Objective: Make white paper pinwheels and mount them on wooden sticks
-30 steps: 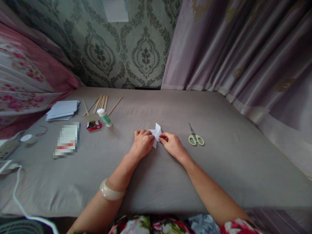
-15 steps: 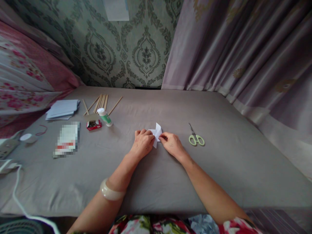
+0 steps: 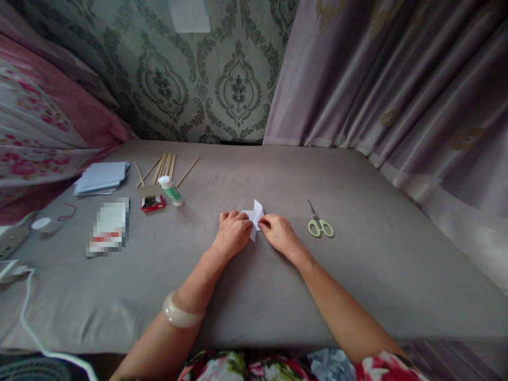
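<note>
A small white folded paper pinwheel (image 3: 257, 212), its points sticking up and down, lies between my hands at the middle of the cloth-covered table (image 3: 254, 296). My left hand (image 3: 233, 232) is closed on its left side, the fingers bent over the paper. With thumb and forefinger pinched together, my right hand (image 3: 281, 234) grips its right edge. The fingers cover part of the paper's centre. To the right of my right hand lie scissors (image 3: 320, 227) with pale green handles, points away from me.
At the left are a glue bottle (image 3: 171, 191), a small red box (image 3: 153, 203), several wooden sticks (image 3: 169, 165), a stack of paper (image 3: 102, 178) and a blurred packet (image 3: 109, 227). A power strip (image 3: 11, 241) with a white cable (image 3: 29, 307) sits at the left edge.
Almost nothing differs. Both hands keep their hold on the paper pinwheel, with only a very slight shift of the right fingers.
</note>
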### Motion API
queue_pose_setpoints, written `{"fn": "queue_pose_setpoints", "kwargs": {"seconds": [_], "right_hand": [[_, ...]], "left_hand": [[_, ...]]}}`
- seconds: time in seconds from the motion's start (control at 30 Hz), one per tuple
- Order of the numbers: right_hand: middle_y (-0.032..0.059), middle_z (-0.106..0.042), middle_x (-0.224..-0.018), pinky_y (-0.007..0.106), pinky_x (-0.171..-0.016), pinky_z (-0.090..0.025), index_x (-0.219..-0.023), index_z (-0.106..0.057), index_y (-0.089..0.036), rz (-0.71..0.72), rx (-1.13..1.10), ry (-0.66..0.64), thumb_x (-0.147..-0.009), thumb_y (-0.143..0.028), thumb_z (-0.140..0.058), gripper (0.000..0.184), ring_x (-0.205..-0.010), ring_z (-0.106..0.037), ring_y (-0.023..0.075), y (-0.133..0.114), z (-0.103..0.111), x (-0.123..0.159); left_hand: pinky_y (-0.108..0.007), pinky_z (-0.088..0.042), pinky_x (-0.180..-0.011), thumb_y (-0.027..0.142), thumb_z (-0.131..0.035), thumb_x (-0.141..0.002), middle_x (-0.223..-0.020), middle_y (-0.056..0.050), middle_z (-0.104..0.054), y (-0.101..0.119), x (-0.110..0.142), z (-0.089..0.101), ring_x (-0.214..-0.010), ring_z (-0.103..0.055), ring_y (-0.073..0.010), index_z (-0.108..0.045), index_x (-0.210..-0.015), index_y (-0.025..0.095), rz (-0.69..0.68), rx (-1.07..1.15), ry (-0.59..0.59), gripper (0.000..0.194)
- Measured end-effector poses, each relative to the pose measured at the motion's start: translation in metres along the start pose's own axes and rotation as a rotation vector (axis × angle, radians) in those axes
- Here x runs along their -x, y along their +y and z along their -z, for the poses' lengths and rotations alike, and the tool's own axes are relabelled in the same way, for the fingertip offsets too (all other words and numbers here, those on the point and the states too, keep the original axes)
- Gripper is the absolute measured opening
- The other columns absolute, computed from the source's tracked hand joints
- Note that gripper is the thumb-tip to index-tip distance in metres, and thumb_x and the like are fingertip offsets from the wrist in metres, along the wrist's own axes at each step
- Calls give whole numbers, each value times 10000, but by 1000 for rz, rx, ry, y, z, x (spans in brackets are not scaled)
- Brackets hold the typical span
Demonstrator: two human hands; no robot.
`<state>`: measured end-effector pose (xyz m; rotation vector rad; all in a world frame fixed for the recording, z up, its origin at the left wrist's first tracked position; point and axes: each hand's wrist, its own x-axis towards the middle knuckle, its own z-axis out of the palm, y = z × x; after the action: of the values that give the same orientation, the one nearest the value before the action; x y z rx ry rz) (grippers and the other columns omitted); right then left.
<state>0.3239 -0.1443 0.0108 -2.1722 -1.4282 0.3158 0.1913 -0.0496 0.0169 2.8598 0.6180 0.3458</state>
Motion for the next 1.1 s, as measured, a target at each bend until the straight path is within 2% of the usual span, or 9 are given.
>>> {"fn": "queue_pose_setpoints", "kwargs": {"seconds": [0.53, 0.87, 1.1], "right_hand": [[98, -707, -905, 265, -752, -432, -882, -697, -174, 6, 20, -23, -844, -180, -539, 162, -849, -640, 200, -3, 2, -2], [79, -637, -972, 229, -830, -415, -1004, -683, -173, 85, 52, -41, -887, -177, -461, 251, -897, -591, 152, -5, 3, 6], [70, -613, -1024, 250, -828, -414, -1025, -680, -205, 102, 136, -119, -887, -163, -425, 293, -938, -579, 163, -13, 10, 11]], "left_hand": [[-404, -274, -818, 292, -435, -911, -968, -66, -660, 4, 1, 5, -932, -505, -233, -719, -944, 270, -15, -30, -32, 286], [-410, -261, -808, 256, -433, -908, -961, -65, -661, 6, 3, 7, -933, -496, -241, -706, -978, 259, -42, -102, -68, 281], [-407, -258, -808, 260, -445, -896, -911, -65, -678, 6, 4, 10, -916, -508, -236, -714, -870, 230, -51, -83, -59, 272]]}}
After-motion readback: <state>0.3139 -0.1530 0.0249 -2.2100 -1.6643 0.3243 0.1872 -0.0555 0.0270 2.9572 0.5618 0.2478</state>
